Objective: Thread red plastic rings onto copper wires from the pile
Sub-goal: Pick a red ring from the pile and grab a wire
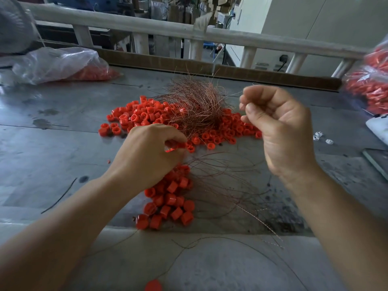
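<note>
My left grip [151, 152] is pinching a red ring [170, 149] at the near edge of the ring pile [142, 116] on the surface [52, 148]. My right grip [279, 127] is hovering beside the copper wires [197, 106], fingers curling tight; whether it is holding a wire, I cannot tell.

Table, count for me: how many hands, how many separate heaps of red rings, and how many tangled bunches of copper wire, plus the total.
Hands: 2, left hand and right hand
Red ring heaps: 2, far heap and near heap
Copper wire bunch: 1
Total: 5
</note>
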{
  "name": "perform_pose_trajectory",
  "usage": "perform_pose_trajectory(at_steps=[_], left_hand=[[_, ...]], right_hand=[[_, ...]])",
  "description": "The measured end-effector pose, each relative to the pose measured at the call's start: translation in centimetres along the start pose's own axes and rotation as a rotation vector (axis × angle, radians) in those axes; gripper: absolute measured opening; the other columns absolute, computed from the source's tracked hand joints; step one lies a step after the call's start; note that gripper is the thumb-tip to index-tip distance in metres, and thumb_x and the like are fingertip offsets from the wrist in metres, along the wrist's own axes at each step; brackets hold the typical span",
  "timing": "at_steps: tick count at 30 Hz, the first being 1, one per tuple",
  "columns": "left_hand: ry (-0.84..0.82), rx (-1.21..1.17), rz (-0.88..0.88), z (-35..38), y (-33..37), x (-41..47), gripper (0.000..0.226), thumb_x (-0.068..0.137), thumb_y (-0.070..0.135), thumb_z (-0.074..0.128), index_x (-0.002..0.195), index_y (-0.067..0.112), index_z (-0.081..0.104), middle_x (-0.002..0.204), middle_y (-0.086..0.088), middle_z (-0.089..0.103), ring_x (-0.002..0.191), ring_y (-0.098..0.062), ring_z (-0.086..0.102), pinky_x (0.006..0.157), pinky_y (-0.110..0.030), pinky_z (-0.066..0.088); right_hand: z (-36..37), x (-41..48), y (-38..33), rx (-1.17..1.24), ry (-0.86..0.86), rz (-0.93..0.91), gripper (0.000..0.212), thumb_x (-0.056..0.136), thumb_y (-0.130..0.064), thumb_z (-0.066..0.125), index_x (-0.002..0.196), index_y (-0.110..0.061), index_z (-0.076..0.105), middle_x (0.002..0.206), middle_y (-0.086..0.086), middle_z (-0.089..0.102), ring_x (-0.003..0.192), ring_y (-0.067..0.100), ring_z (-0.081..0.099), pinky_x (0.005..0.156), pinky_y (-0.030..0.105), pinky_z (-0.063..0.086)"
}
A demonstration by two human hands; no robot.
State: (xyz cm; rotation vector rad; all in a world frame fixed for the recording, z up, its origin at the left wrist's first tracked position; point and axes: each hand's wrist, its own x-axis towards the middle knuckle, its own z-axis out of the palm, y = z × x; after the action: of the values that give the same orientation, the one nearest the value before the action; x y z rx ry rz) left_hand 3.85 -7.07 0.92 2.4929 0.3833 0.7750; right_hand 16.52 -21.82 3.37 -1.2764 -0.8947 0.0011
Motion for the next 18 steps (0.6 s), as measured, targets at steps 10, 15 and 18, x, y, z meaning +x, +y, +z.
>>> perform_pose_trajectory(at_steps=[10,15,18], left_hand=[[0.108,-0.232,-0.055,-0.6,0.2,-0.4,0.030,0.072,0.007,0.075,0.081,0.034,0.067,0.072,0.024,0.062,0.069,0.012,0.060,0.065,0.001,0.042],[0.035,-0.644,-0.088,-1.1,0.6,-0.6,0.033,0.061,0.007,0.075,0.079,0.034,0.069,0.084,0.012,0.072,0.074,-0.006,0.068,0.070,-0.016,0.053],[-0.014,-0.811,-0.118,-1.0,0.8,-0.8,0.028,0.051,0.020,0.071,0.078,0.030,0.074,0.083,0.006,0.073,0.074,-0.011,0.069,0.066,-0.016,0.053]], right_hand=[[-2.9,1.6,-1.7,-0.271,0.357,-0.422,0.012,0.079,-0.015,0.069,0.087,-0.023,0.063,0.088,0.012,0.061,0.083,0.015,0.057,0.074,0.027,0.045],[-3.2,1.8,-1.8,-0.212,0.230,-0.346,0.013,0.084,-0.007,0.062,0.088,-0.019,0.062,0.076,-0.013,0.065,0.070,0.003,0.060,0.067,0.024,0.050],[-2.4,1.2,-1.7,-0.349,0.078,-0.307,0.021,0.085,-0.006,0.060,0.097,-0.023,0.060,0.078,-0.003,0.059,0.063,0.006,0.057,0.060,0.029,0.052]])
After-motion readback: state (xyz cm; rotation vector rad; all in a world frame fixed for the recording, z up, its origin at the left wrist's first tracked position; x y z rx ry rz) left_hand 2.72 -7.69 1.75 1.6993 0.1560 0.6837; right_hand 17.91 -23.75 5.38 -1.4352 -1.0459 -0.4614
